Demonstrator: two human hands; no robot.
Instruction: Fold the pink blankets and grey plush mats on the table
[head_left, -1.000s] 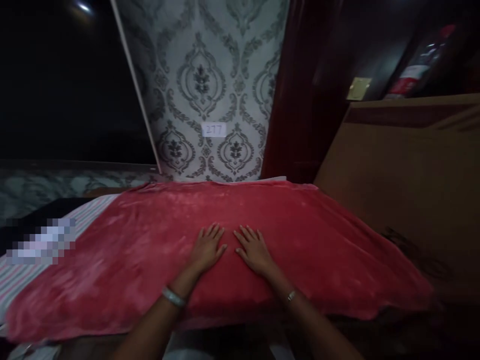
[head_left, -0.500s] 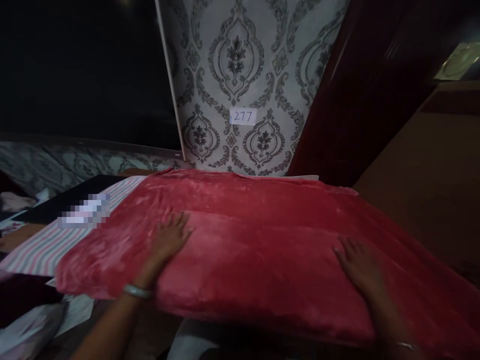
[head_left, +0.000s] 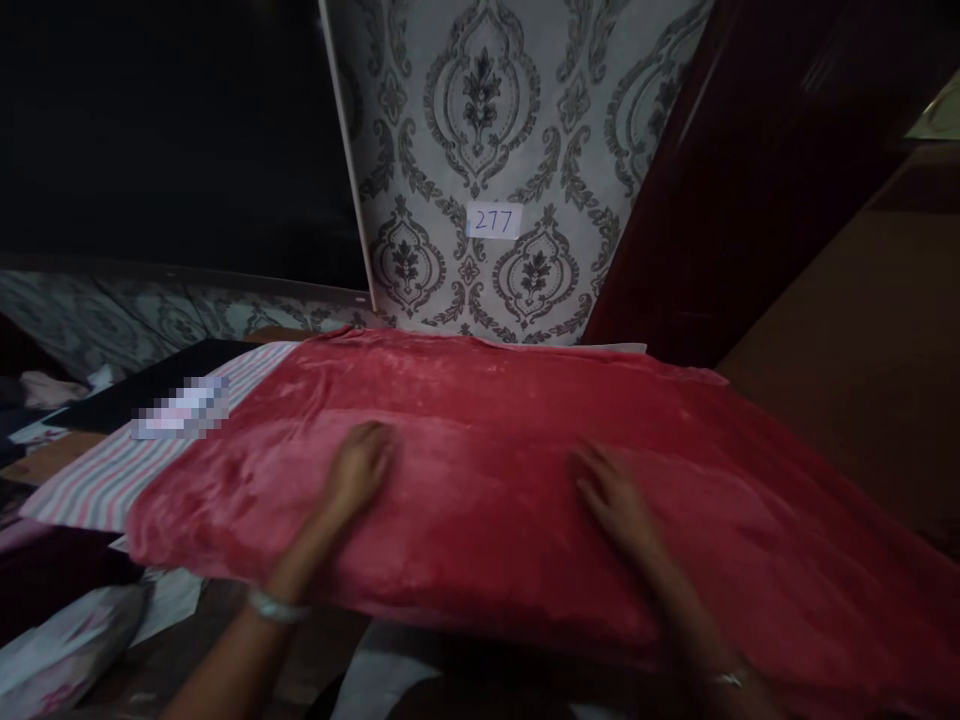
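Note:
A red plush blanket (head_left: 480, 530) lies spread over a table-like surface, with soft creases and lighter patches in its pile. On its left half rests my left hand (head_left: 361, 468), fingers bent and slightly blurred, thumb apart; nothing shows in its grasp. My right hand (head_left: 616, 500) touches the blanket right of the middle, its fingers stretched forward and smeared at the tips, holding nothing. A bracelet circles each wrist. The blanket's front edge hangs close to my body.
Striped cloth (head_left: 97, 490) sticks out at the left, with a blurred-out item (head_left: 184, 408) on it. Behind stand a large dark screen (head_left: 172, 140) and a patterned wall (head_left: 480, 280) bearing a "277" label (head_left: 493, 220). A dark red panel (head_left: 690, 220) slants at right. A plastic bag (head_left: 75, 640) lies lower left.
My right hand has slid left across the blanket, towards the middle. My left hand has shifted slightly right, its fingers now more bent. The view has moved a little.

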